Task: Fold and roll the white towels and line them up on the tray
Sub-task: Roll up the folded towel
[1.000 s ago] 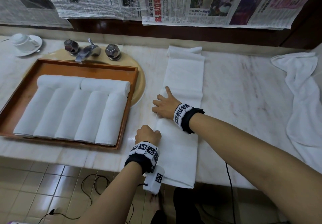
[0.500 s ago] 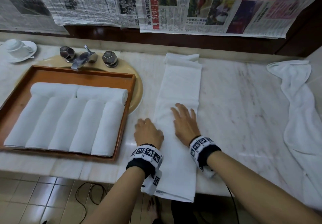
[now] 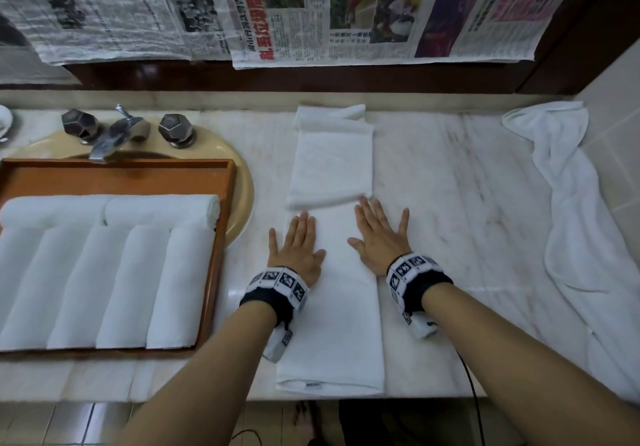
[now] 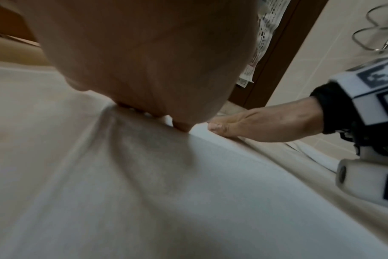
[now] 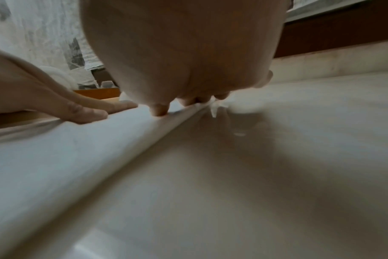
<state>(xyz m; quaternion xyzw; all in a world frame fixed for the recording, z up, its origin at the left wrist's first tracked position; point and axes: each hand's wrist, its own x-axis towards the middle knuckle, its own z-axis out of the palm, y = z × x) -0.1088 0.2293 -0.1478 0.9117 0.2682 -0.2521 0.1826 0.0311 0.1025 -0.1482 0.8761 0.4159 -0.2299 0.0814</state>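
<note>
A long white towel (image 3: 332,324), folded into a narrow strip, lies on the marble counter (image 3: 467,223) and runs away from me. Its far part (image 3: 332,165) looks raised in a cross fold just beyond my fingertips. My left hand (image 3: 298,248) lies flat on the strip's left edge, fingers straight. My right hand (image 3: 379,237) lies flat on its right edge, fingers spread. The left wrist view shows my left palm (image 4: 144,61) pressing the cloth (image 4: 188,192). The right wrist view shows my right fingertips (image 5: 159,109) on the towel's edge (image 5: 100,143). The wooden tray (image 3: 221,237) at left holds several rolled white towels (image 3: 114,282).
An unfolded white towel (image 3: 575,223) is heaped at the counter's right end by the tiled wall. The tray sits over a beige sink (image 3: 242,182) with a tap (image 3: 117,133) behind it. Newspaper sheets (image 3: 346,12) hang on the back wall. The counter's front edge is near my forearms.
My left hand has opened from a fist and now lies flat on the towel. My right hand slid to the towel's right edge. A cross fold now shows in the far part.
</note>
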